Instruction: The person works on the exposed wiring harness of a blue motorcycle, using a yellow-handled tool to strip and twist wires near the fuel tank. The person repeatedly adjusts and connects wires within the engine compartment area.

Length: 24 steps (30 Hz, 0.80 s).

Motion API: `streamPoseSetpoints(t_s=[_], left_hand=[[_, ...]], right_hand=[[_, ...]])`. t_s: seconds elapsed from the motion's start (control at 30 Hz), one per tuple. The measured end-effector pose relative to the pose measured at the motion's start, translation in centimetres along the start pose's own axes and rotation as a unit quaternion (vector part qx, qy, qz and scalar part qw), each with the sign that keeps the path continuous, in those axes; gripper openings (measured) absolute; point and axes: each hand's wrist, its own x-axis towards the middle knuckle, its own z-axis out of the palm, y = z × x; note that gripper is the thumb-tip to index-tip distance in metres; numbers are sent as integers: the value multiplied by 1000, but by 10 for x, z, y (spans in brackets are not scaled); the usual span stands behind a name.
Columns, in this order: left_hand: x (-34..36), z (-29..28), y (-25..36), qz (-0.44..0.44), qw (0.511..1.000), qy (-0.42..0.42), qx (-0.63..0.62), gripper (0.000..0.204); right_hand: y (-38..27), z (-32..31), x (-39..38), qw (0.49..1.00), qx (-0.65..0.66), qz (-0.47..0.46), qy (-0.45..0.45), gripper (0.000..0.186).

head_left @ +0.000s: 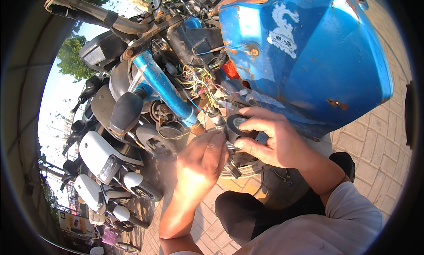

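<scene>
A roll of black electrical tape (233, 132) is held between the thumb and fingers of my right hand (274, 138). Just left of it, my left hand (201, 157) is closed in a pinch, fingertips close to the roll. What those fingertips hold is too small to make out. Above both hands, a tangle of coloured wires (201, 80) spills from the opened front of a vehicle. Thin wires run down from the tangle toward my hands. A scuffed blue metal tube (161, 85) slants down to the left of the wires.
A large blue body panel (327, 74) with rust spots fills the upper right. A metal handlebar (119, 23) juts out at the upper left, and a dark mirror (126, 113) sits below it. White scooters (99, 155) line the left side. Paving bricks (369, 138) cover the ground.
</scene>
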Motion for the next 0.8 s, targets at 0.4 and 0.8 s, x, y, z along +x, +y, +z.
streamPoseSetpoints(t_s=[0.4, 0.8], left_hand=[[10, -1, -11, -264, 833, -43, -485, 9], [55, 0, -54, -32, 985, -17, 166, 25]], right_hand=[[16, -13, 5, 929, 331, 110, -125, 22], [28, 13, 41, 820, 552, 133, 77, 31]])
